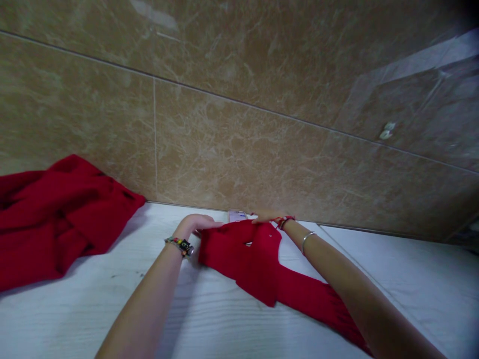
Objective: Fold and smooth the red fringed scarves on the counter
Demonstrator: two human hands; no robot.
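Observation:
A piece of red fabric (pixel 243 252), apparently a garment with a long sleeve-like strip (pixel 318 294), lies partly folded on the white surface in front of me. My left hand (pixel 201 222) is at its upper left corner, fingers closed on the edge. My right hand (pixel 265 216) rests at the upper edge, its fingers stretched to the left and apart from the thumb. Between my hands, just beyond the cloth, is a small pale printed card or packet (pixel 237 216). The lower end of the strip passes under my right forearm and is hidden there.
A crumpled heap of red fabric (pixel 67 224) lies at the left against the wall. Glossy brown marbled tiles (pixel 224 144) rise directly behind the white wood-grained surface (pixel 209 319). A seam (pixel 348 262) crosses that surface on the right.

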